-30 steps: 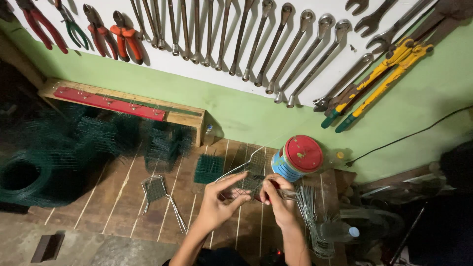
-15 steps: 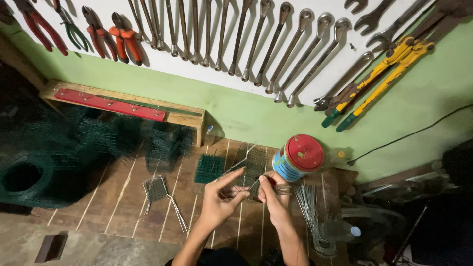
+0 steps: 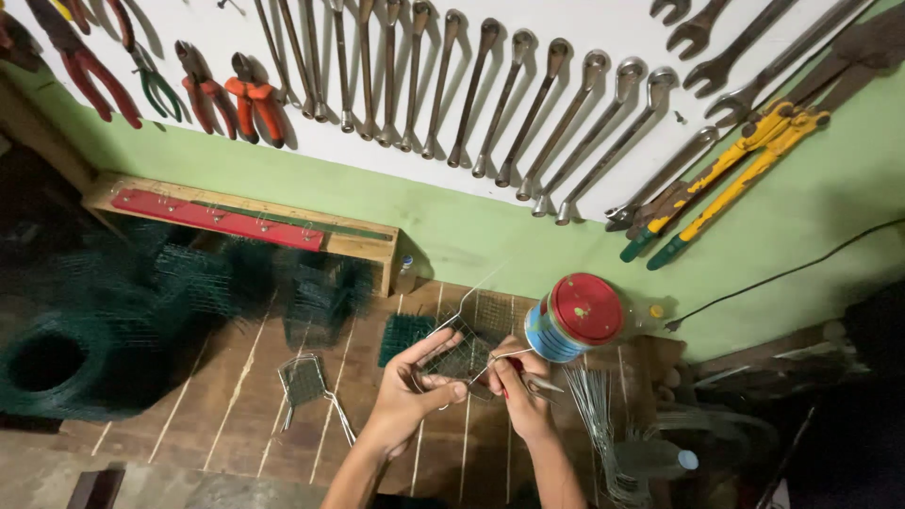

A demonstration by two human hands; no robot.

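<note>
My left hand point(image 3: 407, 391) pinches the near edge of a small square of grey wire mesh point(image 3: 462, 351), held just above the wooden bench point(image 3: 236, 405). My right hand point(image 3: 518, 396) grips red-handled pliers point(image 3: 530, 381) whose tip meets a thin wire at the mesh's right side. Long wire ends stick up from the mesh toward the wall. A finished small mesh piece with wire legs point(image 3: 306, 382) lies on the bench to the left of my left hand.
A blue can with a red lid point(image 3: 575, 318) stands just right of my hands. A bundle of cut wires point(image 3: 603, 415) lies at the right. Green mesh rolls point(image 3: 57, 363) and folded green mesh pieces point(image 3: 320, 292) fill the left. Spanners, pliers and yellow bolt cutters point(image 3: 726, 179) hang on the wall.
My hands have stayed at the same spot on the bench; the mesh piece has turned slightly between my fingers and the pliers have shifted along its right edge.
</note>
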